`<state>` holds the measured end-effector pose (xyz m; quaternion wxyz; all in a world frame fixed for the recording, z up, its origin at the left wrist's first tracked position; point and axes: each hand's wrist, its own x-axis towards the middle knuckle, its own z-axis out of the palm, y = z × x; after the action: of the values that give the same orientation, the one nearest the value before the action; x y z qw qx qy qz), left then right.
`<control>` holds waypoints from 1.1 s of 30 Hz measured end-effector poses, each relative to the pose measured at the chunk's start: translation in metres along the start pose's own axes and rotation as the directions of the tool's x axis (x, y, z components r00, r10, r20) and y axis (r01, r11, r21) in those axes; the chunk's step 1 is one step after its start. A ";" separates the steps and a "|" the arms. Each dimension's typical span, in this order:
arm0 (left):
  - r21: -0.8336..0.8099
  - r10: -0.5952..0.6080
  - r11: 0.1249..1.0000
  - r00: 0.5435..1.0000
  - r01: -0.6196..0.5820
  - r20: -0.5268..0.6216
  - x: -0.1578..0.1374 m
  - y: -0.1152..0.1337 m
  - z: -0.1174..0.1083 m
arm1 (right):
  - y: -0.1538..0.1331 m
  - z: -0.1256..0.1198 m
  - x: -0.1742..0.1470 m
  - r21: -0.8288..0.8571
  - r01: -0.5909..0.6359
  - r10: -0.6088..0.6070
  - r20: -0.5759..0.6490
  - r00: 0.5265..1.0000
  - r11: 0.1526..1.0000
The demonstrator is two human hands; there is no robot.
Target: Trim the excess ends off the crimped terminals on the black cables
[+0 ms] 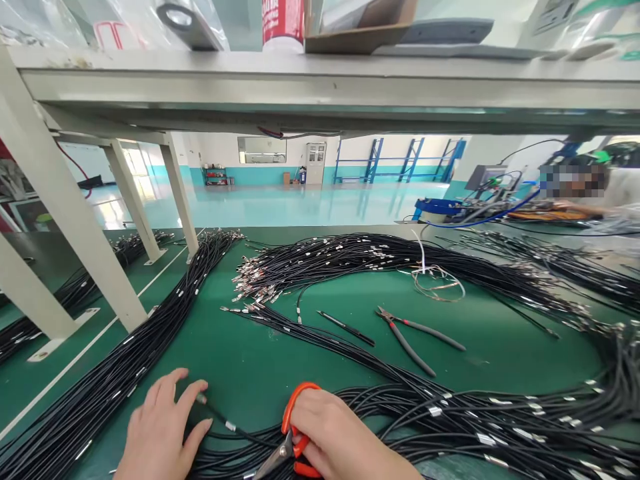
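Observation:
My right hand (pixel 333 427) grips a pair of scissors (pixel 293 440) by its orange handles, at the bottom centre. The metal blades point down and left, over a bundle of black cables (pixel 240 460). To the left, my left hand (pixel 160 423) has its thumb and fingers spread, with nothing gripped between them. A single black cable with a white label (pixel 230 425) runs up to its fingertips, its end beside the index finger. Whether that finger touches the cable I cannot tell.
Diagonal cutters (pixel 420 333) and a black pen (pixel 345 328) lie on the green bench top (pixel 280 360). Behind them stretches a thick cable bundle (pixel 340 257); another bundle (pixel 165 320) lies left. White shelf legs (pixel 75 200) stand left. A person (pixel 595 190) sits at far right.

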<state>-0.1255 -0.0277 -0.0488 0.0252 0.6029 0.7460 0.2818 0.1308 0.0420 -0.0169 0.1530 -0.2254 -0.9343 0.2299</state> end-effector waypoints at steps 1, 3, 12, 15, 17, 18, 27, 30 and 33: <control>0.102 0.069 0.993 0.997 -0.066 -0.028 -0.002 0.001 0.001 | 0.000 0.001 0.000 0.009 -0.008 0.009 -0.011 1.000 1.000; 0.162 0.225 0.963 0.974 -0.217 -0.034 0.000 0.015 0.001 | 0.000 0.002 -0.001 0.033 -0.026 0.026 -0.026 0.999 0.999; 0.032 0.327 0.900 0.720 -0.435 0.612 0.013 0.101 0.003 | 0.051 -0.032 -0.004 -0.122 -0.441 0.304 -0.563 0.769 0.889; 0.020 0.261 0.936 0.728 -0.352 0.634 0.010 0.097 0.006 | 0.072 -0.041 -0.004 -0.232 -0.583 0.389 -0.551 0.739 0.779; -0.064 0.268 0.954 0.735 -0.294 0.623 0.011 0.092 0.009 | 0.079 -0.042 -0.004 -0.254 -0.587 0.394 -0.536 0.747 0.768; -0.116 0.281 0.956 0.734 -0.269 0.618 0.013 0.089 0.009 | 0.080 -0.042 -0.003 -0.257 -0.585 0.388 -0.541 0.747 0.769; -0.545 0.286 0.833 0.771 0.093 0.569 0.051 0.101 0.014 | 0.071 -0.049 -0.015 -0.325 -0.569 0.122 -0.783 0.610 0.755; -0.737 0.037 0.299 0.764 0.606 0.644 0.073 0.124 0.022 | 0.065 -0.047 -0.020 -0.317 -0.525 0.048 -0.822 0.568 0.790; -0.689 -0.152 -0.193 0.672 0.699 0.724 0.097 0.142 0.038 | 0.058 -0.044 -0.022 -0.253 -0.416 0.061 -0.790 0.610 0.874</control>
<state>-0.0121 0.0920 0.0124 0.6772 0.1395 0.4638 0.5539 0.1869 0.0932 -0.0130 0.4469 -0.4532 -0.7681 -0.0704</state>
